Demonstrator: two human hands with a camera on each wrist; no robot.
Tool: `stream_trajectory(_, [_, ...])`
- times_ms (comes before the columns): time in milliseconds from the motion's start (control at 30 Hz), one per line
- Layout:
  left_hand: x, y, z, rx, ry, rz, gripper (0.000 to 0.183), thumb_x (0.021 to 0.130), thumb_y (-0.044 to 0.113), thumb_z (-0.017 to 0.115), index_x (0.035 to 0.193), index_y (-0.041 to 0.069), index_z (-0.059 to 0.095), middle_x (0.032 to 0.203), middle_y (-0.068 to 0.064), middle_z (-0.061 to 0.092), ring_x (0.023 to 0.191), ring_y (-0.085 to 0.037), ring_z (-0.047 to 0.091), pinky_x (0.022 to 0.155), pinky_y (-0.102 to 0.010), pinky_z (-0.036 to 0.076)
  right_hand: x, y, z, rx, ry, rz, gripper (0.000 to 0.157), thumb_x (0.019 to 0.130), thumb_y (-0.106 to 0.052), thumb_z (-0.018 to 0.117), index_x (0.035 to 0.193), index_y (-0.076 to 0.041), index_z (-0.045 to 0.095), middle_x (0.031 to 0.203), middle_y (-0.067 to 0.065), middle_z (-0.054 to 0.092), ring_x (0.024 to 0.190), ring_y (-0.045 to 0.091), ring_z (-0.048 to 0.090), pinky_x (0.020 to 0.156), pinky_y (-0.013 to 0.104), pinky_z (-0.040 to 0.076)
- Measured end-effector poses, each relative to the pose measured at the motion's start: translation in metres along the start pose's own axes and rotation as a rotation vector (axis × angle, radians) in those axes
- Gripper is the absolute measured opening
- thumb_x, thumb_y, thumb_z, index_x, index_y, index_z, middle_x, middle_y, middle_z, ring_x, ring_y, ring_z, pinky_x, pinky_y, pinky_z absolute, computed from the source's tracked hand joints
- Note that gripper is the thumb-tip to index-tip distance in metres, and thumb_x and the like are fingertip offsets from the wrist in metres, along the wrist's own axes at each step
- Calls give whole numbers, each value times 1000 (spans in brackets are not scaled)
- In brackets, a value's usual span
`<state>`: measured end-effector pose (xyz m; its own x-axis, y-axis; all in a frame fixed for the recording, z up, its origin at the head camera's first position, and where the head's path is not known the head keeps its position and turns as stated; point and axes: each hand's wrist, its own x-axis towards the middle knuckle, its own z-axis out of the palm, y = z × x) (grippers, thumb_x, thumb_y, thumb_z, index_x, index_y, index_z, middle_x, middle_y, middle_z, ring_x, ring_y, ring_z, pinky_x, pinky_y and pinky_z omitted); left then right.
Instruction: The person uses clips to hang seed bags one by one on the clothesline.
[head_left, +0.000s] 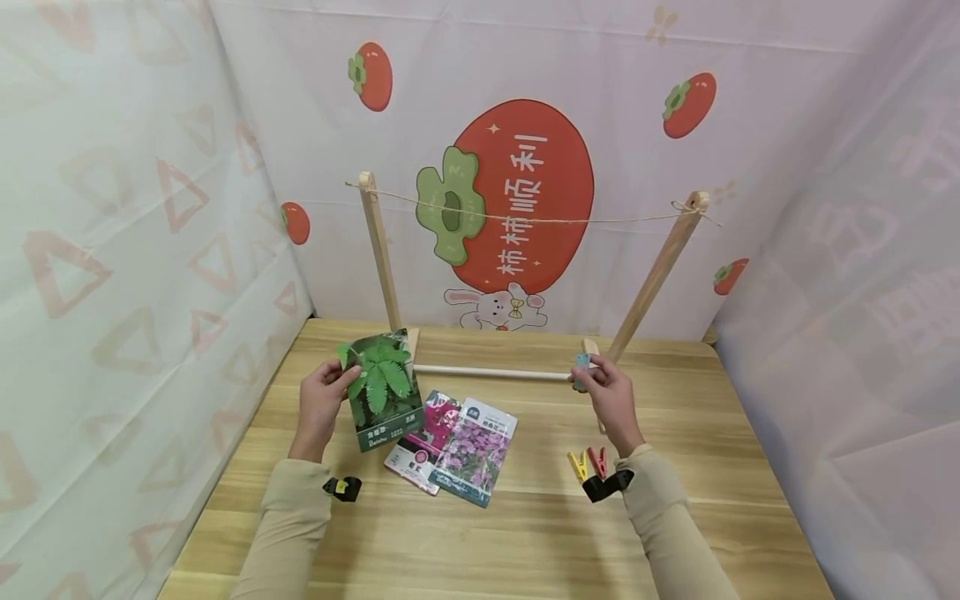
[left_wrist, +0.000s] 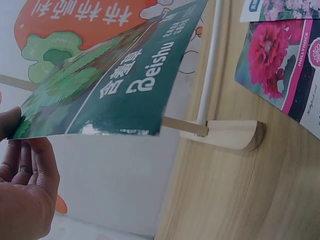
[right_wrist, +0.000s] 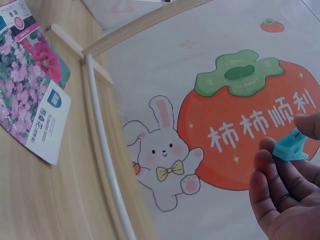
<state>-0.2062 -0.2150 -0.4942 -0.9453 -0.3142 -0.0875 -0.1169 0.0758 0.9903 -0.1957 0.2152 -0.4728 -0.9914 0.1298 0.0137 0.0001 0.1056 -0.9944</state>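
My left hand [head_left: 321, 402] pinches a green seed packet [head_left: 384, 392] by its left edge, thumb on the front. The packet is lifted and tilted; a leafy plant is printed on it. In the left wrist view the thumb lies above the packet's edge [left_wrist: 107, 95] and the fingers are beneath. Between thumb and fingers, my right hand [head_left: 613, 404] holds a small teal clothespin [right_wrist: 291, 146], raised above the table near the right post. Two flower seed packets lie overlapping on the table: a pink hollyhock packet [head_left: 408, 458], partly covered by a purple-flowered packet [head_left: 474, 454].
A thin twine [head_left: 540, 221] is strung between a left wooden post [head_left: 381, 254] and a right wooden post [head_left: 652, 279]. A white rod [head_left: 491, 372] joins them low down. Yellow [head_left: 577, 466] and red [head_left: 597, 461] clothespins lie by the right wrist. Printed cloth [head_left: 637, 167] hangs behind.
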Motion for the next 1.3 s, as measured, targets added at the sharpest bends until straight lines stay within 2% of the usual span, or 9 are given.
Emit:
stream_trajectory(267, [2,2,5,5,3,10,32,92,20,69,115,-1,60,84,15,62,77,1,60,66,-17,53,8,-8,11,116,-18,-16,37,95,-18,63,123,5,55,79,-11,70,77,3,67,73,19,55])
stream_trajectory(400, [1,4,6,4,-5,15,33,92,20,69,115,-1,60,85,14,62,77,1,60,66,-16,53,11,-9,15,140,-18,-16,35,96,-21,63,120,5,57,78,-11,70,76,4,67,72,20,56])
stream_trajectory(633, [3,10,10,-2,6,7,34,91,21,70,115,-1,60,84,15,62,78,0,61,66,-16,53,17,-16,18,79,-25,-35,42,95,-27,64,122,4,58,92,-9,71,86,4,67,77,18,54])
stream_trajectory(800, [4,20,14,-55,4,25,31,91,22,70,110,0,62,83,13,63,80,-4,61,66,-17,52,22,-28,18,10,-38,-53,45,92,-28,68,123,4,62,100,-11,64,90,4,61,83,19,53])
stream_trajectory(1033, [1,40,23,-125,-17,68,25,89,21,73,103,3,63,85,11,65,77,-3,61,67,-17,53,29,-46,20,-62,-66,-94,44,90,-32,70,125,-4,64,96,-10,63,90,6,59,82,18,51])
stream_trajectory(1200, [2,53,31,-181,-36,98,23,89,15,72,103,0,63,86,9,68,76,-2,63,66,-17,54,34,-60,24,-59,-72,-156,40,90,-22,71,124,-1,63,91,-15,64,88,4,59,79,16,51])
stream_trajectory(1300, [2,59,37,-208,-49,119,23,89,15,72,104,0,64,86,7,67,76,-4,63,66,-17,55,38,-68,26,-55,-78,-180,37,89,-16,71,122,1,63,93,-13,65,89,3,59,78,15,50])
